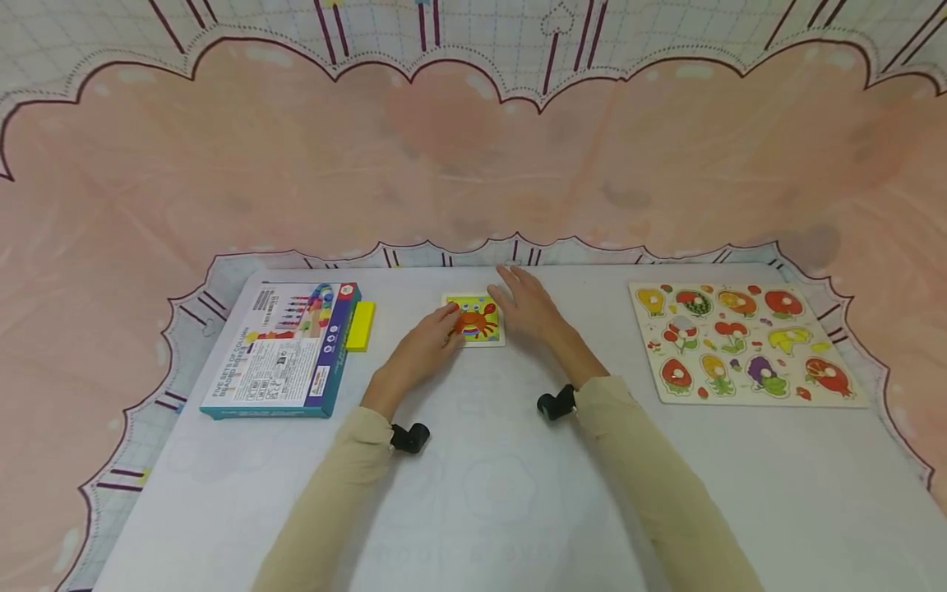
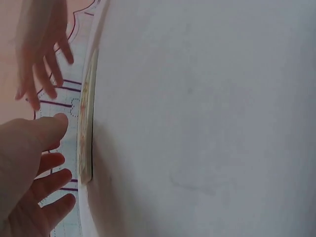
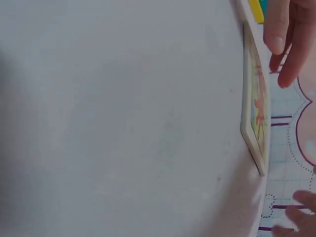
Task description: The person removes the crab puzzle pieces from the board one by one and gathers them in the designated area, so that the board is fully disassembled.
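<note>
A small square puzzle (image 1: 481, 323) with a red-orange crab on a yellow-green ground lies flat on the white table. My left hand (image 1: 424, 349) hovers at its left side, the fingertips overlapping its edge in the head view. In the left wrist view the thumb and fingers of this left hand (image 2: 29, 168) are spread and hold nothing. To the puzzle's upper right is my right hand (image 1: 528, 306), fingers extended and apart from it. Seen edge-on in the right wrist view, the puzzle (image 3: 256, 98) lies between the left hand (image 3: 291, 39) and the right fingers (image 3: 298, 212).
On the left lies a flat blue-and-white toy box (image 1: 277, 349), with a yellow block (image 1: 360, 326) beside its right edge. A fruit puzzle board (image 1: 747, 345) rests at the right. Behind the white table (image 1: 473, 493) hangs a peach cloth (image 1: 473, 164) with a scalloped pattern.
</note>
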The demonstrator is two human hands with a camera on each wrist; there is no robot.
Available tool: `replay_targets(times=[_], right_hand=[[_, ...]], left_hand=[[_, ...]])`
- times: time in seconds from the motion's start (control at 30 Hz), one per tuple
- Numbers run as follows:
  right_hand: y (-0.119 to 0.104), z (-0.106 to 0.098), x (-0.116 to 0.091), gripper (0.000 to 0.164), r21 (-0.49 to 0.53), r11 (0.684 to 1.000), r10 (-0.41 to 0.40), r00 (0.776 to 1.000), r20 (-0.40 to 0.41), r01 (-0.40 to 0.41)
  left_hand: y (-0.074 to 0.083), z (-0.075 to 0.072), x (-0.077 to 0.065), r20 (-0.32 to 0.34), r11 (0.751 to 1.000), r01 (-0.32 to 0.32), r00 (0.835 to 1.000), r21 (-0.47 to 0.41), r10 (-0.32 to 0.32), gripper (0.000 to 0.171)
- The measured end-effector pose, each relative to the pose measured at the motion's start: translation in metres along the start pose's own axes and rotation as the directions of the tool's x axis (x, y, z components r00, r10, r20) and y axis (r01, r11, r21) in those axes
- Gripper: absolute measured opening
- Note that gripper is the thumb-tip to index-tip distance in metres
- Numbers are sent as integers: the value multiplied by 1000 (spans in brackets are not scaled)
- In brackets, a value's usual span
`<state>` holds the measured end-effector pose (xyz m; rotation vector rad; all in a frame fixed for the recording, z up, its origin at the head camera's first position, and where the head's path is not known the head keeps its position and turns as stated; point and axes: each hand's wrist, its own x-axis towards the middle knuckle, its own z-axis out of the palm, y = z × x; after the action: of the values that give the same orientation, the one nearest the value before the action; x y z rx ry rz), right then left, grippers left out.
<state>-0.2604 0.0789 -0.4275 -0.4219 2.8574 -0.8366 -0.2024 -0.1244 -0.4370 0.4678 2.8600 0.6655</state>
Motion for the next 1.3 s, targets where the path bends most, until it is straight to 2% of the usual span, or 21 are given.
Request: replay_targets(times=[0.17,0.33,0.57,0.67,0.77,0.93,1.13,1.3], right_hand=[[-2,-5,15,47,121,985,-124,992,-11,125],[-6,-5,26,42,141,976,-170,985,15,166],[-16,-4,41,35,163,974,-177,978,108,158],[-19,-2,46,33,180,972,-181,969,166,151],[-19,3,51,33,172,974,-184,960,210,149],[-15,11,56,34,142,981,-169,949,265,135],[-17,16,60,34,131,984,-160,931,328,123],[-18,20,66,33,135,983,-167,918,360,126]], left_hand=[[7,6,-2,-8,989,-125,992,82,126,50],[10,9,-3,7,976,-178,984,127,178,51],[10,12,-1,67,978,-137,990,160,127,53],[11,13,1,84,970,-126,990,209,110,54],[11,14,2,95,954,-147,987,260,126,53],[13,15,1,157,941,-190,976,281,151,56],[10,16,-3,209,923,-193,970,332,128,61],[8,15,-4,241,918,-207,962,339,127,63]])
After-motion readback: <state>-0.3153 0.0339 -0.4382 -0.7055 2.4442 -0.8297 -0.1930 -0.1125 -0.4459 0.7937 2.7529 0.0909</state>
